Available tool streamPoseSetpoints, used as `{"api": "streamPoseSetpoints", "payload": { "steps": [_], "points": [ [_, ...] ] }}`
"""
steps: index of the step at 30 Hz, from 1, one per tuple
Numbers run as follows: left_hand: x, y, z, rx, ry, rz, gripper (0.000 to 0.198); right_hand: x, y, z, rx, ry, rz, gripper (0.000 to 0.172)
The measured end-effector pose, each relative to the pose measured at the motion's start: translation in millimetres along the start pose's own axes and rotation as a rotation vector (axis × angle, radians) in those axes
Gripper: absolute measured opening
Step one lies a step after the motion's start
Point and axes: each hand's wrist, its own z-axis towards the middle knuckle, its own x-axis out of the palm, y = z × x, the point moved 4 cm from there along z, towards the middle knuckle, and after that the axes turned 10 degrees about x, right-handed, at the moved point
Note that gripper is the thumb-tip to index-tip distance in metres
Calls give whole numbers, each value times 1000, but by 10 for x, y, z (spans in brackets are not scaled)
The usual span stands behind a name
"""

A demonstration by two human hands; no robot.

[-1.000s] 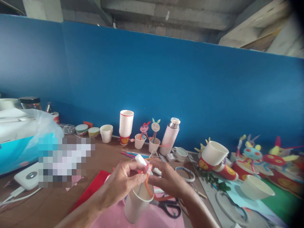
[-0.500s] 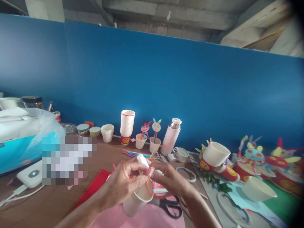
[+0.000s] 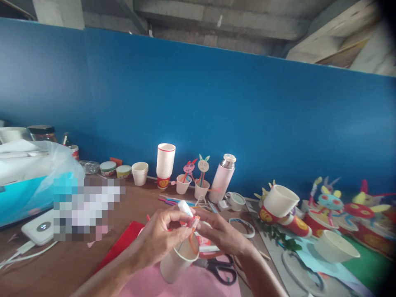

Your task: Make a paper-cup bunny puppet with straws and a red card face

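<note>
Visibly, the left hand (image 3: 162, 234) pinches an orange, fuzzy pipe cleaner (image 3: 193, 242) above a white paper cup (image 3: 172, 267); the right hand's (image 3: 223, 232) grip is unclear.

Busy brown desk (image 3: 139, 202). Back, L to R: two small tubs (image 3: 108, 168), short stack of white cups (image 3: 140, 175), tall cup stack (image 3: 166, 163), two small cups (image 3: 182, 187) w/ paper-faced figures (image 3: 203, 166), pink flask (image 3: 221, 181), pale mug (image 3: 237, 202). Front ctr: red sheet (image 3: 128, 237) & pink sheet (image 3: 145, 282). Far L: white power bank (image 3: 32, 232) w/ cable (image 3: 26, 248). R: grey board (image 3: 272, 244).

White cup (image 3: 173, 266), orange strip (image 3: 194, 245), black scissor handles (image 3: 213, 266), pink sheet (image 3: 185, 287), red sheet (image 3: 123, 243), pale pink flask (image 3: 221, 181), blue wall (image 3: 198, 103)
</note>
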Motion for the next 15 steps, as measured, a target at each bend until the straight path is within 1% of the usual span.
{"api": "streamPoseSetpoints", "payload": {
  "steps": [2,4,9,11,13,15],
  "points": [
    [-5,6,1,-6,8,-34,16,-2,32,3,-20,21,19,32],
    [-3,11,4,-6,17,-80,17,-5,25,15,-20,5,15,33],
    [-13,46,4,-26,-13,-102,17,-6,-58,36,-6,-77,-40,20],
    [-12,65,-1,-37,-2,-97,18,-13,-105,37,25,-129,-60,18],
    [-12,74,-4,-45,5,-91,20,-19,-144,35,58,-165,-58,22],
    [-11,66,-3,-41,7,-82,21,-17,-156,30,80,-150,-26,27]
  ]
}}
